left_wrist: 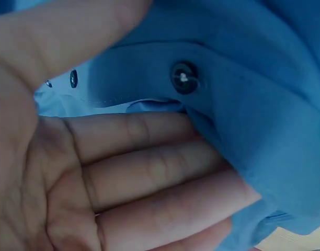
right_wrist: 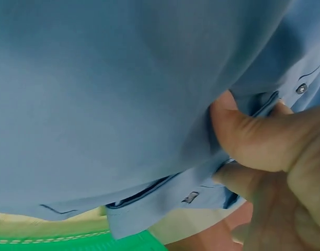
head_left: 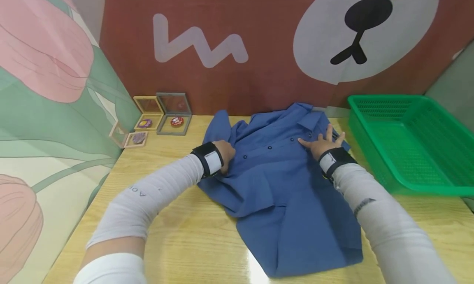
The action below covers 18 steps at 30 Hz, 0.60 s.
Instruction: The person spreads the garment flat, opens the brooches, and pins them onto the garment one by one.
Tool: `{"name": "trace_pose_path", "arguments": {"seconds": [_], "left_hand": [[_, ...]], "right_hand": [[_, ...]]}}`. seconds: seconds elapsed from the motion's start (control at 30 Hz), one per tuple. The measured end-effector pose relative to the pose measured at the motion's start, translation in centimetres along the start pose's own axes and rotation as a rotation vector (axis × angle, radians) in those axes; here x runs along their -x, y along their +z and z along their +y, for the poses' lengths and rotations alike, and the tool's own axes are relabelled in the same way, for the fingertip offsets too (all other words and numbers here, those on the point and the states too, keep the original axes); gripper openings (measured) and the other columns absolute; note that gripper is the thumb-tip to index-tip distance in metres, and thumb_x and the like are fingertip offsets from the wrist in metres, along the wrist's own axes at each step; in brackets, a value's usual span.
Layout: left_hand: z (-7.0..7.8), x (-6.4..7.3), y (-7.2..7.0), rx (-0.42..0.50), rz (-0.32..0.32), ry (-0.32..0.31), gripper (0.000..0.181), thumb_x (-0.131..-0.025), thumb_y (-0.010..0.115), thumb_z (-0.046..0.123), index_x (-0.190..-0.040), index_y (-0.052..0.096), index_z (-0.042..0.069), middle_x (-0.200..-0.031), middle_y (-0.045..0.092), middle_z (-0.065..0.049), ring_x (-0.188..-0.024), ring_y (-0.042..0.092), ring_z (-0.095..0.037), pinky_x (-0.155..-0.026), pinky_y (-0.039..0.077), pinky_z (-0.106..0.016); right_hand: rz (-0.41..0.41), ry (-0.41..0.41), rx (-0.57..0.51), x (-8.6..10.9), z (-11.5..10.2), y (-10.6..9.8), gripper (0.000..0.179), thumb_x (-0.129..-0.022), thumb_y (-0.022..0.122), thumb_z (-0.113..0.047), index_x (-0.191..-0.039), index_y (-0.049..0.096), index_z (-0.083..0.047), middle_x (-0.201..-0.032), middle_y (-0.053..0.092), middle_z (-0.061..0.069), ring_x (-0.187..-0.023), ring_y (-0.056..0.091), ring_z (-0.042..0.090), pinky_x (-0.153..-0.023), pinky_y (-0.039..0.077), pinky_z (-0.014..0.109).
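A blue button-up shirt lies spread on the table, its collar toward the wall and its lower part toward me. Dark buttons run slantwise across it. My left hand is at the shirt's left side. In the left wrist view its fingers extend nearly straight under the edge of the buttoned strip, tips hidden, with the thumb apart above. Near the collar, my right hand rests on the cloth with fingers spread. In the right wrist view its thumb touches the blue cloth beside a fold.
A green plastic basket stands at the right, close to my right forearm. Small open display cases sit at the back left: a yellow one, a grey one and a pale one. A brown printed cloth hangs behind the table.
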<state>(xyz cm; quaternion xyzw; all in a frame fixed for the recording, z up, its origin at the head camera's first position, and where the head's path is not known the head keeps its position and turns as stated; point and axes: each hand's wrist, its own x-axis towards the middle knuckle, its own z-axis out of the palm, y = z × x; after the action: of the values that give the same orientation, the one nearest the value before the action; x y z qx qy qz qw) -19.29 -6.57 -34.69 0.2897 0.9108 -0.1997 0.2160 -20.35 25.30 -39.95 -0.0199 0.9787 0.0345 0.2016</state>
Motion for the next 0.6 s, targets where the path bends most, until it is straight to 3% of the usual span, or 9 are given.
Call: {"name": "trace_pose_path", "arguments": {"seconds": [0.17,0.27,0.33,0.43,0.5,0.6], "left_hand": [[-0.7,-0.7,0.7,0.041,0.006,0.003,0.062,-0.08,0.079,0.049,-0.126,0.065,0.009,-0.12,0.068,-0.009,-0.111,0.064,-0.026,-0.095,0.054,-0.042],[-2.0,-1.1,0.7,0.109,0.007,0.013,0.061,-0.087,0.072,0.051,-0.128,0.062,0.007,-0.124,0.067,-0.011,-0.115,0.063,-0.029,-0.099,0.052,-0.043],[-3.0,-0.7,0.4,0.15,0.064,0.051,0.055,-0.091,0.068,0.047,-0.127,0.064,0.005,-0.124,0.067,-0.013,-0.116,0.063,-0.031,-0.101,0.05,-0.044],[-4.1,0.5,-0.3,0.177,0.206,0.147,0.042,-0.093,0.069,0.036,-0.121,0.069,0.004,-0.118,0.071,-0.014,-0.11,0.066,-0.032,-0.099,0.051,-0.044],[-4.3,1.7,-0.7,0.18,0.275,0.207,0.038,-0.092,0.072,0.027,-0.121,0.07,0.004,-0.118,0.071,-0.014,-0.11,0.067,-0.032,-0.099,0.052,-0.045],[-3.9,3.5,-0.6,0.138,0.268,0.304,0.041,-0.09,0.074,0.018,-0.127,0.067,0.003,-0.13,0.066,-0.015,-0.12,0.063,-0.033,-0.101,0.051,-0.044]], "right_hand": [[0.058,-0.021,0.007,0.5,-0.1,0.2,0.078,-0.096,0.051,0.009,-0.158,0.021,-0.027,-0.156,0.015,0.038,-0.14,-0.012,0.066,-0.105,0.003,0.085],[0.167,-0.031,-0.052,1.6,-0.7,0.0,0.061,-0.099,0.047,-0.001,-0.155,0.035,-0.024,-0.157,0.016,0.037,-0.138,0.01,0.07,-0.1,0.028,0.082],[0.278,-0.032,-0.112,2.5,-1.5,-0.6,0.052,-0.098,0.05,-0.007,-0.148,0.048,-0.019,-0.154,0.026,0.036,-0.127,0.036,0.068,-0.084,0.045,0.075],[0.405,-0.011,-0.218,4.0,-3.0,-2.0,0.044,-0.094,0.052,-0.012,-0.138,0.06,-0.012,-0.139,0.049,0.035,-0.099,0.058,0.06,-0.061,0.052,0.064],[0.401,0.022,-0.273,4.8,-4.1,-2.9,0.047,-0.095,0.054,-0.019,-0.141,0.055,-0.008,-0.129,0.057,0.034,-0.092,0.063,0.055,-0.06,0.053,0.061],[0.278,0.094,-0.307,5.3,-5.5,-3.2,0.066,-0.101,0.05,-0.035,-0.157,0.028,-0.008,-0.128,0.057,0.036,-0.106,0.061,0.055,-0.071,0.054,0.061]]}}
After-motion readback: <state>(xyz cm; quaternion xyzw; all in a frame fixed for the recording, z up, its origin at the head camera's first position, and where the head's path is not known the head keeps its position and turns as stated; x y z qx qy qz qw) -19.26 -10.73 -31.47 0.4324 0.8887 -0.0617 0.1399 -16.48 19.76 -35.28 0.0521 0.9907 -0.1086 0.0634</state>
